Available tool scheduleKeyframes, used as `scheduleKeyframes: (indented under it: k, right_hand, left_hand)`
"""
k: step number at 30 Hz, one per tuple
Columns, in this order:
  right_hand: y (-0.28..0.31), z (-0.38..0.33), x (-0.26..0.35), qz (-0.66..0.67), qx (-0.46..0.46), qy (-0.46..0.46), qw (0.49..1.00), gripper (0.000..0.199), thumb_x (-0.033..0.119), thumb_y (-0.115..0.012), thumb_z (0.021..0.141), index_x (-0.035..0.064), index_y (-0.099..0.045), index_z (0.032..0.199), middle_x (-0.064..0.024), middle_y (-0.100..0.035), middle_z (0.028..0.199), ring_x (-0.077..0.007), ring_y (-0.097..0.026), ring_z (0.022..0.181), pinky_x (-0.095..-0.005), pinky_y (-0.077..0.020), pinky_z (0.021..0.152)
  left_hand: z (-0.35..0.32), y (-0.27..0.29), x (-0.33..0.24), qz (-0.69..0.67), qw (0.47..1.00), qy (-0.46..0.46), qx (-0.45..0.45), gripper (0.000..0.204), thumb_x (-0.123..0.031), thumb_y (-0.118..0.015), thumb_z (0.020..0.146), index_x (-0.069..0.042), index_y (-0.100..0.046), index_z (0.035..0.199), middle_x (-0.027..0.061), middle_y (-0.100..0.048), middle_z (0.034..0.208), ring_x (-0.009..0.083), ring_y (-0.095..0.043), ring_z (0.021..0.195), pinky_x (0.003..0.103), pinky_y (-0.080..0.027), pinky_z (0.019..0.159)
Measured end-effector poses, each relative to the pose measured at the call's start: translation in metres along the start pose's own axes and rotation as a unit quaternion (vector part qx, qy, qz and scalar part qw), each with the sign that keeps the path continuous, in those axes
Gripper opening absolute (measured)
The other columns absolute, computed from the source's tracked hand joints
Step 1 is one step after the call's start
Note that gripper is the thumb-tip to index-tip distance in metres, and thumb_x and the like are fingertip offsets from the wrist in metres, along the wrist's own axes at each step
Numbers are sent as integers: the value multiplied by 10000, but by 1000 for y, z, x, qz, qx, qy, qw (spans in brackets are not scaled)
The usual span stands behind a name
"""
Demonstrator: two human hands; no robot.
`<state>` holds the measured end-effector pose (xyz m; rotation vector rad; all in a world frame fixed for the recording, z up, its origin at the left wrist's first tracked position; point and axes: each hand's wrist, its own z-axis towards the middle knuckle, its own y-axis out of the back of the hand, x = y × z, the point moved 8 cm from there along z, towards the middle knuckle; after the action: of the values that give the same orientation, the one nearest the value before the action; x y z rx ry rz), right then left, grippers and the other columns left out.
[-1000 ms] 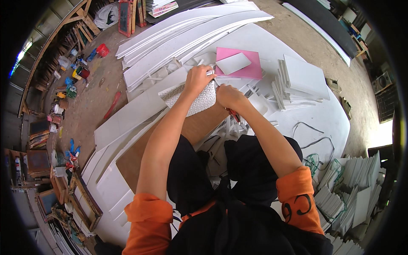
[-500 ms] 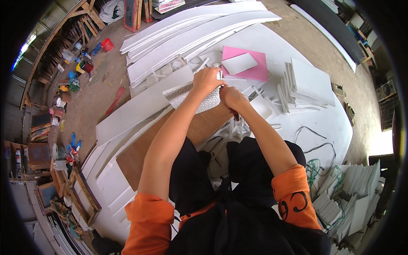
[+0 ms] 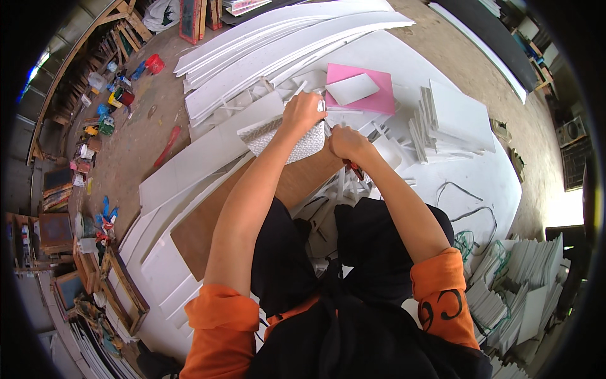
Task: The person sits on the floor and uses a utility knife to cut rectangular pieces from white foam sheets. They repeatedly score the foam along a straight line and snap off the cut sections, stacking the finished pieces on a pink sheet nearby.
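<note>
White textured panel [image 3: 287,140], long axis left–right: left hand [image 3: 303,111] clamps its right end; right hand [image 3: 346,143], fist closed on red-handled tool [image 3: 355,169], just beside.

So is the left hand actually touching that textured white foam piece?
Touching. The head view shows the left hand gripping the top edge of the textured white foam piece, fingers curled over it, no gap visible.

Pink board [image 3: 372,95], seemingly dotted white sheet [image 3: 297,142]
</note>
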<state>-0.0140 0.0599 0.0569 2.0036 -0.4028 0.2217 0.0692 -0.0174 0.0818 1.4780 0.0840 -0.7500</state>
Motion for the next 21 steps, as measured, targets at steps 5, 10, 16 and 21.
scheduleKeyframes:
  k: [5, 10, 16, 21]
  right_hand:
    - [-36, 27, -4, -47, 110, -39, 992, 246, 111, -432, 776, -52, -569, 898, -167, -631, 764, -269, -634, 677, -378, -495, 610]
    - [-152, 20, -73, -42, -233, 99, 967, 259, 144, -430, 770, -33, -615, 805, -168, -628, 692, -248, -635, 616, -380, -499, 606]
    - [-108, 39, -85, 81, 115, -98, 985, 247, 98, -405, 741, -42, -607, 769, -181, -609, 628, -253, -626, 562, -347, -507, 543]
    - [-68, 53, -89, 108, 31, -55, 992, 269, 124, -396, 755, -63, -575, 826, -218, -600, 700, -293, -612, 558, -378, -505, 552]
  left_hand:
    - [-2, 6, -1, 6, 999, -33, -34, 208, -206, -696, 641, -72, -642, 791, 161, -600, 709, 309, -584, 678, 373, -458, 618]
    - [10, 40, -19, -74, 991, -48, -100, 208, -208, -703, 637, -64, -633, 770, 150, -586, 649, 287, -567, 599, 339, -430, 564]
    - [9, 38, -1, -89, 993, -31, -70, 289, -199, -710, 641, -78, -597, 878, 149, -571, 615, 265, -578, 597, 340, -428, 565]
    - [10, 31, -7, -28, 998, -28, -50, 359, -201, -710, 641, -93, -560, 948, 130, -564, 620, 276, -576, 651, 356, -440, 605]
